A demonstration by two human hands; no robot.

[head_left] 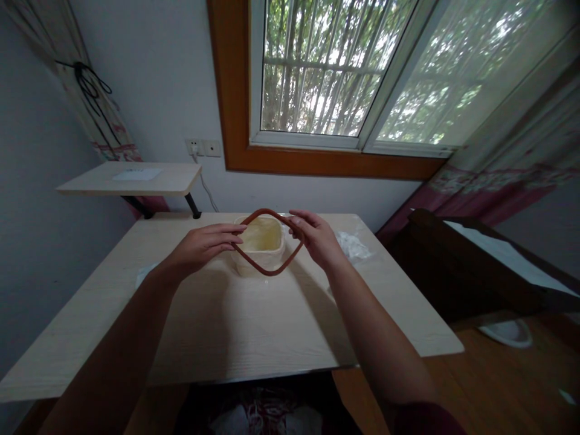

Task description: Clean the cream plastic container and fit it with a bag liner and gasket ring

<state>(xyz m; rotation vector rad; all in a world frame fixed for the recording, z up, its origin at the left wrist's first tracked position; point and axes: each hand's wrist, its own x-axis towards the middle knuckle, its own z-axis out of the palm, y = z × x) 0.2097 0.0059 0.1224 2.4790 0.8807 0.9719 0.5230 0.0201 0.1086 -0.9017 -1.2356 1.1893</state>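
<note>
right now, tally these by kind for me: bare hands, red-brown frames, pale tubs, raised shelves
Bare hands: 2 (left hand, right hand)
Red-brown frame: 1
Pale tub: 1
Raised shelf: 1
Total: 5

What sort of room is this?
Probably a home or dorm room, judging by the wood-grain desk with a raised shelf, and the floral-bordered curtain beside a sliding window.
</note>
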